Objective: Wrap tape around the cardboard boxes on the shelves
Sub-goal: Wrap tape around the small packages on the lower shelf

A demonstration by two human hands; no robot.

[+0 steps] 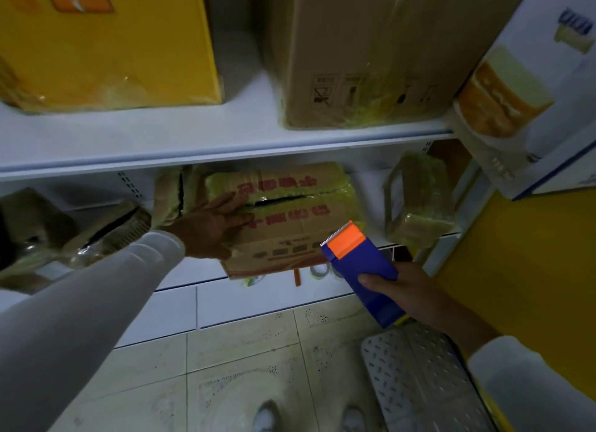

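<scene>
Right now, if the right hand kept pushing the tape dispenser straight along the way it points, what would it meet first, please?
Most likely the printed box on the lower shelf; the dispenser in the right hand aims at its near right corner, though depth is unclear.

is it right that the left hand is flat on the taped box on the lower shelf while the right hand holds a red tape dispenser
Not quite: the tape dispenser gripped by the right hand is blue with an orange cutter end, as the head view shows. The left hand does rest on the taped box on the lower shelf.
</scene>
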